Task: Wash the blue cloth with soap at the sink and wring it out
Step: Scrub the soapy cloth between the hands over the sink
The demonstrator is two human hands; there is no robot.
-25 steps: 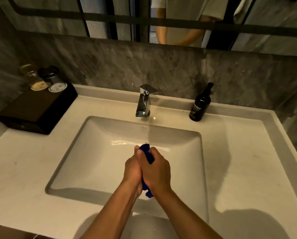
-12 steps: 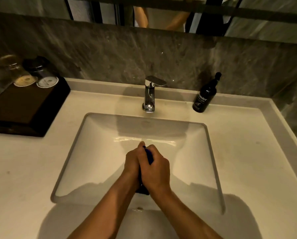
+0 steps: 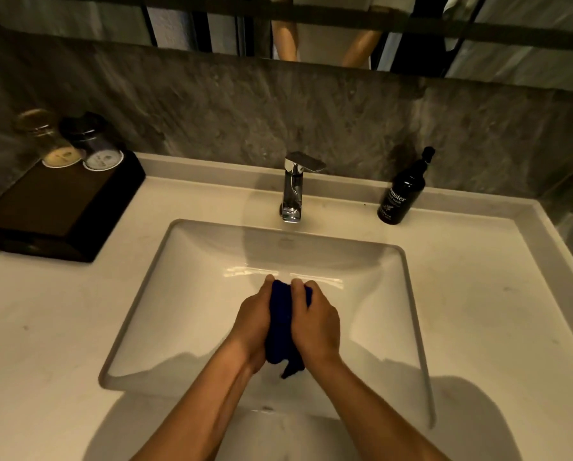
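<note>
Reading "hand wash" on black bottle (image 3: 404,191) label.

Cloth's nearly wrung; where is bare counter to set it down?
Widest bare patch: counter right of the sink, in front of the soap bottle. Also free: front-left counter, below the black tray. Crowded: back-left corner, tray with two jars.

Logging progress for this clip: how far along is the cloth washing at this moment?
No water runs from the faucet and the soap bottle stands back on the counter, so wetting and soaping look finished, though no suds show. In hand: the left hand and right hand squeeze the bunched blue cloth over the sink. Left: finishing the wring.
</note>
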